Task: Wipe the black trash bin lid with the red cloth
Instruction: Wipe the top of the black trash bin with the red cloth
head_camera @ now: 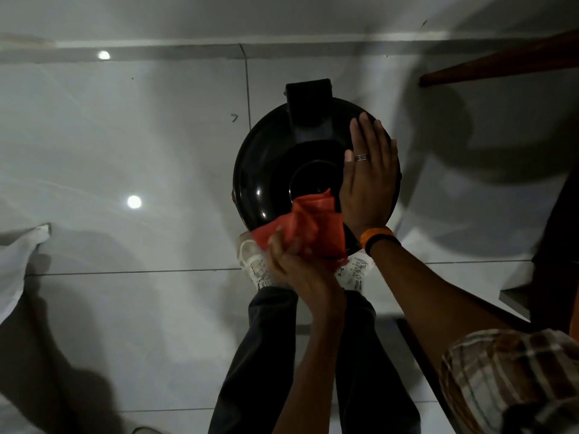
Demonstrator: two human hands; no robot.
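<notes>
While the right hand lies flat on the lid, fingers straight and together, palm down and gripping nothing, the left hand is bunched around the cloth at the lid's near edge. The left fingers are curled tight into the red fabric, and the loose part of the cloth spreads up from the fist onto the lid, its top corner reaching the rim of the round recess in the lid's middle.

The lid is glossy black and round, seen from straight above, with a raised black hinge block at its far side. The right hand covers the lid's right part, fingertips pointing toward the hinge block; a ring sits on one finger and an orange and black band wraps the wrist just past the lid's near edge.

Below the lid's near edge two white shoes show on the pale tiled floor, partly hidden by the left hand and the cloth, with dark trousers running down from them. A checked sleeve shows well below and right of the lid. A brown wooden bar crosses above and right of the lid, and white fabric lies far to the lid's left.
</notes>
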